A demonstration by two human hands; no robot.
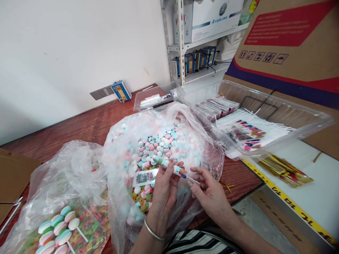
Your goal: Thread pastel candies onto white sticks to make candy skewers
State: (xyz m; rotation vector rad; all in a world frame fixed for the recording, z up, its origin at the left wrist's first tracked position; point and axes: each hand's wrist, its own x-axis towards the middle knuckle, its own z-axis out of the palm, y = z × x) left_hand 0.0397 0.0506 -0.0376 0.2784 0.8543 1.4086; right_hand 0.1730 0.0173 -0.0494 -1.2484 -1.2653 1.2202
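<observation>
My left hand [168,185], with a bangle at its wrist, pinches a narrow printed candy wrapper [180,171] between thumb and fingers. Pale candies fill the wrapper's far-left end, and a thin white stick [195,181] juts out at the right. Around that stick my right hand [209,188] is curved, thumb and forefinger apart. Beside the left fingers is a flat clear wrapper with black print [145,177]; whether they touch it I cannot tell. Beneath both hands lies a big clear plastic bag [119,190] of pink, blue and white candies [159,143], with ring-shaped ones lower down.
At left, another plastic bag [66,165] holds colourful rings, with striped lollipops [59,229] on top. A clear tray [299,141] at right contains wrappers and white sticks. Gold ties [284,171] lie before it. Behind are a smaller tray [137,102], a blue device [121,91] and a cardboard box [291,67].
</observation>
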